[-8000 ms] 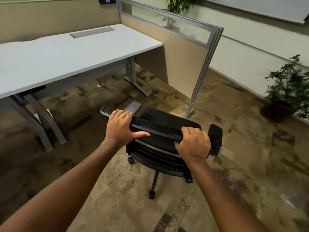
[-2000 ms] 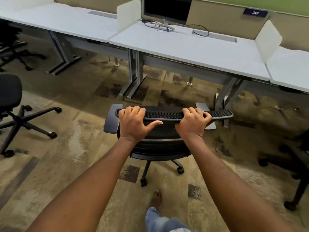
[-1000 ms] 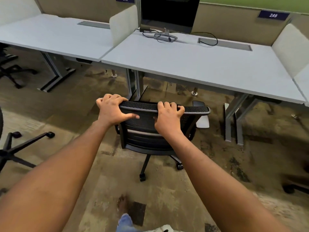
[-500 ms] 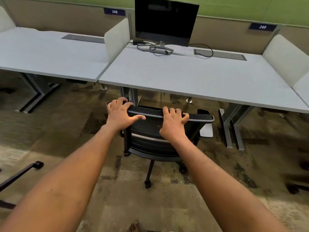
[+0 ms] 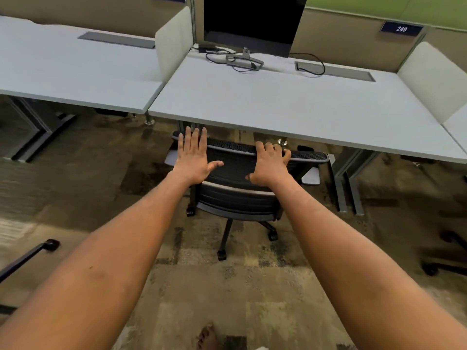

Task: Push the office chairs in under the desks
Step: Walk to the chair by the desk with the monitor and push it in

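A black mesh-back office chair [image 5: 237,195] stands at the front edge of the white desk [image 5: 290,104] numbered 249. Its seat is hidden beneath the desktop, and its backrest top lies just short of the desk edge. My left hand [image 5: 194,157] is flat and open, fingers spread, against the left end of the backrest top. My right hand [image 5: 270,165] is curled over the backrest's top edge, right of centre. Both arms are stretched out straight.
A dark monitor [image 5: 252,21] with cables stands at the desk's back. A second white desk [image 5: 70,69] adjoins on the left behind a low divider [image 5: 174,44]. Other chairs' wheeled bases show at left [image 5: 30,256] and right [image 5: 444,253]. My bare foot [image 5: 207,337] is on the patterned carpet.
The chair has rolled forward so its seat is under the desk. My left hand has released its grip and opened flat; my right hand still curls over the backrest.
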{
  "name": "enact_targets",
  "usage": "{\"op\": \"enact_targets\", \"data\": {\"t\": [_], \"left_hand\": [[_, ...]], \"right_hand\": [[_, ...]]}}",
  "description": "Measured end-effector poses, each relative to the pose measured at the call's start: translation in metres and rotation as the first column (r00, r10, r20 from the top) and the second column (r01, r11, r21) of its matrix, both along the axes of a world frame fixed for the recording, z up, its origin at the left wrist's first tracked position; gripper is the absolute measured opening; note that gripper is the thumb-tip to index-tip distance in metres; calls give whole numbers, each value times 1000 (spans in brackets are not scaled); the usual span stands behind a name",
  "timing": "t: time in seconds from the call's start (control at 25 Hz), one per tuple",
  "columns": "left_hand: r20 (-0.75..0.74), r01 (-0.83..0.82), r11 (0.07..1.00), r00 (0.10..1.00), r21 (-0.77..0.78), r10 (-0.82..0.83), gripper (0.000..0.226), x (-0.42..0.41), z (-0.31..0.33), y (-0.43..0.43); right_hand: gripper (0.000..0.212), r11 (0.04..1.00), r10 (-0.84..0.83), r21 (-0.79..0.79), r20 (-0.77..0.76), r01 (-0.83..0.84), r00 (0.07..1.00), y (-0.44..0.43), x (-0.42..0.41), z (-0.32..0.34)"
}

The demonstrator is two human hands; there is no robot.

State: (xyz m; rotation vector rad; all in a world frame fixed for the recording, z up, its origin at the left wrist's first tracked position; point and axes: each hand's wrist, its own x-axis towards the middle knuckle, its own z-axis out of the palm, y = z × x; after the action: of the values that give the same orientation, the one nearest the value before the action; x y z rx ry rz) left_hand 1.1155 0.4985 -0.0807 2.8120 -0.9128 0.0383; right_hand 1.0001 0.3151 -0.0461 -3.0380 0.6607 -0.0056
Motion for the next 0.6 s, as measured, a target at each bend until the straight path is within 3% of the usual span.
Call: {"op": "enact_targets", "data": {"t": [0.2, 0.32, 0.4, 0.48, 0.6], "left_hand": [[55, -7, 961, 998, -277, 23, 95, -56, -11, 22], [-8, -83, 951, 996, -298, 84, 84, -102, -20, 36], [-52, -116, 970, 993, -216, 107, 79, -130, -25, 46], [-113, -156, 980, 983, -121, 142, 77, -153, -29, 55], [-187, -179, 983, 968, -31, 170, 77, -202, -37, 74]], "right_hand": [[111, 996, 84, -7, -103, -85, 991, 6, -13, 0], [97, 989, 133, 53, 132, -140, 982, 30, -48, -14], [85, 979, 151, 101, 216, -176, 964, 52, -79, -27], [74, 971, 171, 145, 128, -189, 977, 70, -107, -40], [61, 960, 180, 239, -139, -143, 974, 90, -145, -53]]}}
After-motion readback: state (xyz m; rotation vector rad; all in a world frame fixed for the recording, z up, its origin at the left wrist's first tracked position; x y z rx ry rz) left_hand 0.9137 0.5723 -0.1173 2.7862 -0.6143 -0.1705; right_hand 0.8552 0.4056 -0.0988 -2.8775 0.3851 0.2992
